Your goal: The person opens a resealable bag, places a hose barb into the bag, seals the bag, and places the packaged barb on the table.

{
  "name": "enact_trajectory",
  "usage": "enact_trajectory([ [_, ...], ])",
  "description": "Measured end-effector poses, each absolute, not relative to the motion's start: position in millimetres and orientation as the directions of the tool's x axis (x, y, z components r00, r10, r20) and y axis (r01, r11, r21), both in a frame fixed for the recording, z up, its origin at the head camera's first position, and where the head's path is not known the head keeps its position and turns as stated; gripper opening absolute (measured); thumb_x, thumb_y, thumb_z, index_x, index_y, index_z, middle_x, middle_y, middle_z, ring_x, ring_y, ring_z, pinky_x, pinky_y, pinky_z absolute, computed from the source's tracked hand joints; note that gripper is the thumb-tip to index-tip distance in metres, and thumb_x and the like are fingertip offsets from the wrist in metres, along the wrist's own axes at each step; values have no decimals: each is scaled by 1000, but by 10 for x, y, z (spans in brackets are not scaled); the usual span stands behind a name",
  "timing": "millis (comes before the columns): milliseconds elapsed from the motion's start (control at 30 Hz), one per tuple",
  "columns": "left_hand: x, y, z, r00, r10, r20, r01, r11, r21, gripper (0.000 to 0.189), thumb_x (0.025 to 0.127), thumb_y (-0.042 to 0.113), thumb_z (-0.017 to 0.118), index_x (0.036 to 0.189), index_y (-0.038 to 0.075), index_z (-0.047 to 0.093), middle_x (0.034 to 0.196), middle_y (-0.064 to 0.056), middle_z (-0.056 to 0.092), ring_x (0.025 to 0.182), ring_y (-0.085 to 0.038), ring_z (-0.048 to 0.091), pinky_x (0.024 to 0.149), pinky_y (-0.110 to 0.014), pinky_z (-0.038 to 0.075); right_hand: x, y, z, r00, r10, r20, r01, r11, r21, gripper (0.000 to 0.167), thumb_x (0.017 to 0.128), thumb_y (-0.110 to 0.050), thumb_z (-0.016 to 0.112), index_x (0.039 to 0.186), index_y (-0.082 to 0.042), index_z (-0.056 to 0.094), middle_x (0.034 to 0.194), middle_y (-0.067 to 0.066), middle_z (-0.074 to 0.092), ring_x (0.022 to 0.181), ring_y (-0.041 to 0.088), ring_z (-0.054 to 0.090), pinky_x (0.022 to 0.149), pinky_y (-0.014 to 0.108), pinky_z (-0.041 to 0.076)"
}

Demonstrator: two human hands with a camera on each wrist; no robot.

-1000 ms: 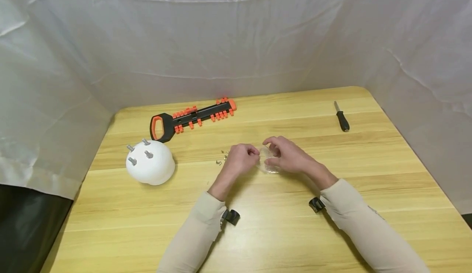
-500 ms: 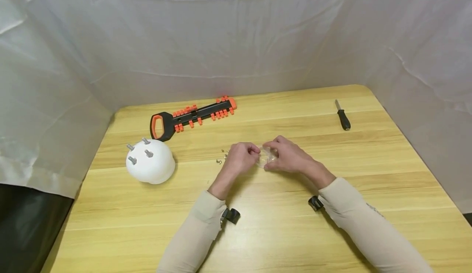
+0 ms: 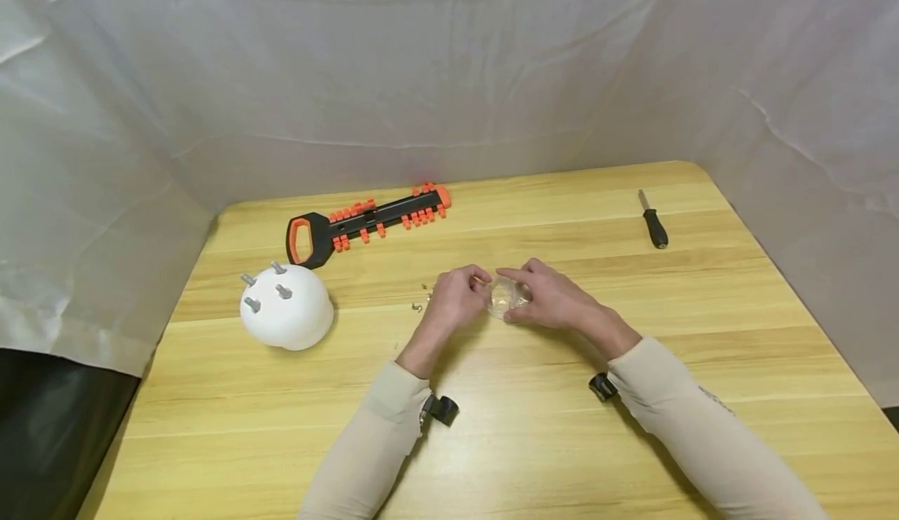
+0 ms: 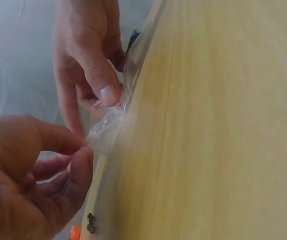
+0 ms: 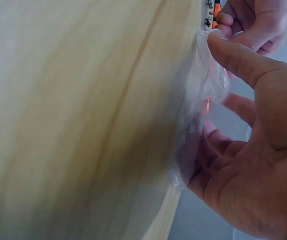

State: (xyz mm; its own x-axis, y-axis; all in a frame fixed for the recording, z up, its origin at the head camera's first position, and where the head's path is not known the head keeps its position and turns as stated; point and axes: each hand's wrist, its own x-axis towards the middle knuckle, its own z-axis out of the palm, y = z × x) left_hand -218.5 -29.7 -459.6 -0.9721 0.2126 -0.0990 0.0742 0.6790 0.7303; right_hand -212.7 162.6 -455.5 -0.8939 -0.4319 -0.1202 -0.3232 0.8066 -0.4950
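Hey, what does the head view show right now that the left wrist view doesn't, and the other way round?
Only the head view: the white rounded object with four gray pegs on it, and two beige sleeves.

Only the left wrist view: a close look at the left hand pinching the edge of the clear bag, and the thumbnail of the right hand.

Both: the two hands, the bag, some small metal pieces and the wooden table.

Counted: hands two, bag one, screwdriver one, orange-black implement one, white dome one, pegs four; metal bits (too small) left untallied.
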Motion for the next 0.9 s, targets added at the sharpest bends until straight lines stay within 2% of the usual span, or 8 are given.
enact_trajectory([
  [167, -2196, -310, -4587, -972, 210, -102, 71, 684, 726, 19, 87, 9, 64, 104, 12, 70, 79, 1, 66, 60, -9, 56, 54, -21, 45, -2131, 1617, -4548, -902, -426, -77, -352, 826, -440, 79, 76, -48, 78, 144, -25, 46, 132, 12, 48, 113, 27, 46, 90, 45, 41],
  [267, -2200, -326, -4564, -970, 221, -101, 80, 684, 725, 18, 89, 16, 64, 107, 13, 69, 81, 2, 66, 62, -9, 57, 56, -23, 46, -2136, 1615, -4538, -901, -427, -72, -356, 825, -439, 79, 76, -48, 77, 144, -25, 46, 140, 13, 46, 124, 32, 43, 99, 54, 36],
  [400, -2212, -400, -4516, -973, 216, -76, 94, 681, 726, 20, 93, 27, 62, 108, 16, 69, 85, 5, 66, 71, -10, 60, 64, -25, 48, -2142, 1618, -4535, -896, -433, -94, -346, 817, -462, 80, 77, -46, 77, 146, -23, 44, 139, 13, 48, 125, 32, 45, 101, 56, 35],
  [533, -2240, -553, -4452, -982, 186, -38, 98, 666, 740, 24, 96, 31, 57, 109, 16, 69, 90, 3, 66, 80, -13, 62, 69, -30, 50, -2152, 1622, -4549, -895, -434, -104, -340, 814, -471, 83, 77, -45, 78, 147, -20, 41, 137, 12, 48, 122, 30, 46, 101, 52, 37],
  [733, -2303, -833, -4414, -989, 145, -20, 82, 662, 745, 30, 98, 32, 51, 115, 13, 68, 101, 0, 64, 93, -18, 61, 81, -37, 49, -2148, 1630, -4545, -897, -428, -107, -332, 813, -478, 86, 77, -42, 79, 149, -18, 38, 136, 12, 48, 119, 28, 47, 96, 47, 42],
  [900, -2324, -1030, -4477, -991, 121, -60, 44, 708, 705, 28, 97, 28, 53, 117, 13, 66, 107, -3, 61, 97, -21, 59, 83, -38, 49, -2129, 1633, -4563, -892, -438, -115, -332, 806, -491, 86, 77, -40, 78, 149, -18, 37, 136, 13, 48, 118, 28, 47, 93, 46, 44],
])
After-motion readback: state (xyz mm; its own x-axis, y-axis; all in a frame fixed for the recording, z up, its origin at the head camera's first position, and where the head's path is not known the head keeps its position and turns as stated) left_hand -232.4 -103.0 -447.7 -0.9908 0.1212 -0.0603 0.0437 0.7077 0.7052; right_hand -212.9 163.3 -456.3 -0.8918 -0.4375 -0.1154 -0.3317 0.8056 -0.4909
